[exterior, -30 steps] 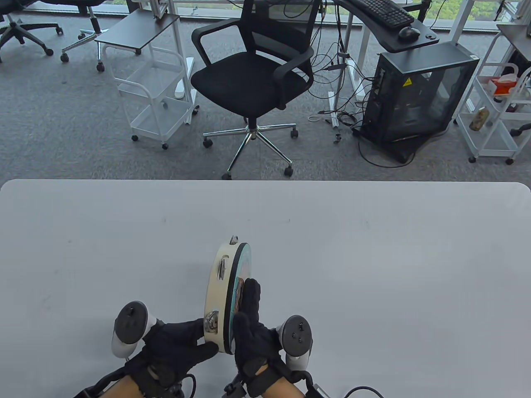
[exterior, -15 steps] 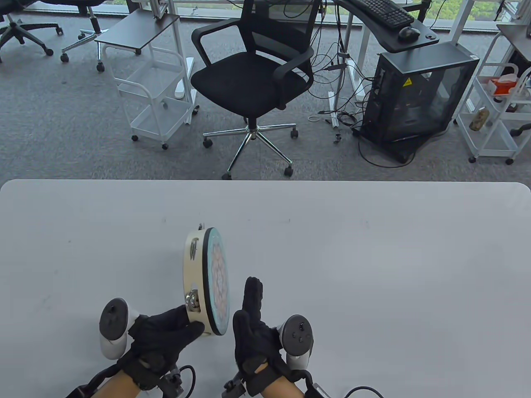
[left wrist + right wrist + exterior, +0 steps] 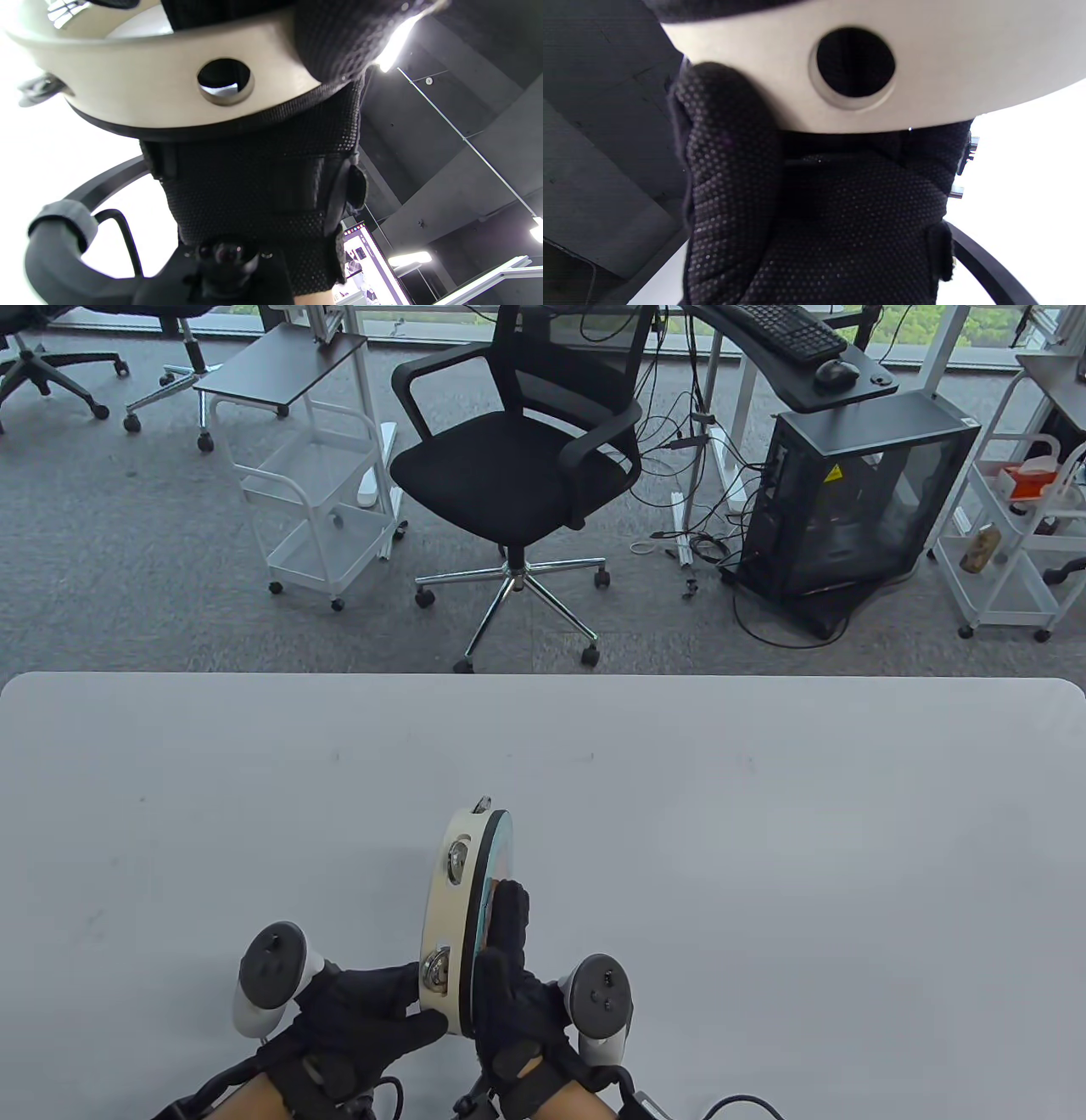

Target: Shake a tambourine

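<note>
A cream-rimmed tambourine point(image 3: 450, 899) with metal jingles and a patterned blue head stands on edge above the near middle of the white table point(image 3: 764, 831). My left hand point(image 3: 373, 1005) grips its near rim from the left, thumb over the frame. My right hand point(image 3: 509, 967) is flat, fingers extended, palm pressed against the drum head on the right. In the left wrist view the rim point(image 3: 169, 89) with a round hole crosses the top, my right hand point(image 3: 263, 190) behind it. In the right wrist view the rim point(image 3: 925, 67) and a gloved hand point(image 3: 729, 169) fill the frame.
Beyond the table's far edge stand a black office chair point(image 3: 517, 466), a white wheeled cart point(image 3: 314, 500), a black computer case point(image 3: 857, 500) and a white shelf trolley point(image 3: 1018, 534), all on grey carpet.
The left hand swung the tambourine left, away from the right palm, then back right. The drum head now meets the right palm again.
</note>
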The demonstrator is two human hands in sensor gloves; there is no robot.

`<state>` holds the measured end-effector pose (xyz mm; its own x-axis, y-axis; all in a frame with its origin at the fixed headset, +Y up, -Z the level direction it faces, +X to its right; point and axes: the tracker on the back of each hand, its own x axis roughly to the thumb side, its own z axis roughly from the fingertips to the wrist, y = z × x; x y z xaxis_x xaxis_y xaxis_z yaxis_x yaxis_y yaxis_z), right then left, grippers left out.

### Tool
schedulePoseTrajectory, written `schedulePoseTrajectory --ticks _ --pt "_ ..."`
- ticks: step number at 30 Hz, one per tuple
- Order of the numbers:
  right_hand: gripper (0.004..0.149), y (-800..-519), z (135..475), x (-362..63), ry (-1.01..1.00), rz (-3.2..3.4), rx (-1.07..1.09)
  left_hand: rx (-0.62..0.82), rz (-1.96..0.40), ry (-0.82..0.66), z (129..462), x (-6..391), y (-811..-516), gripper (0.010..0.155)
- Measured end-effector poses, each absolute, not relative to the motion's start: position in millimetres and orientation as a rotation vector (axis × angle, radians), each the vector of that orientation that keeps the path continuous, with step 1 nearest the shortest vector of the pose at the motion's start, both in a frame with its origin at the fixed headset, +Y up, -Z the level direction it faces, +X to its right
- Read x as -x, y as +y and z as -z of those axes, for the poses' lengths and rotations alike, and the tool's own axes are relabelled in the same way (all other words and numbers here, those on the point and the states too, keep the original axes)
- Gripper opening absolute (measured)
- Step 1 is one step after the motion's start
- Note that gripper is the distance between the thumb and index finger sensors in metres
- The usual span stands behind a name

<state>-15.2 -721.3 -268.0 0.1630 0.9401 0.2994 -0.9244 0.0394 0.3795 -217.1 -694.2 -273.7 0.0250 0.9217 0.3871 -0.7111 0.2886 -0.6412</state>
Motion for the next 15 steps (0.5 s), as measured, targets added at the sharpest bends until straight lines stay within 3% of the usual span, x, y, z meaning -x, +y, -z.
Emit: schedulePoseTrajectory --ticks 15 --pt "0.09 -720.0 275.4 0.9 -0.021 -1.418 -0.489 0.16 -1.41 -0.692 284.8 243.2 -693.9 0.053"
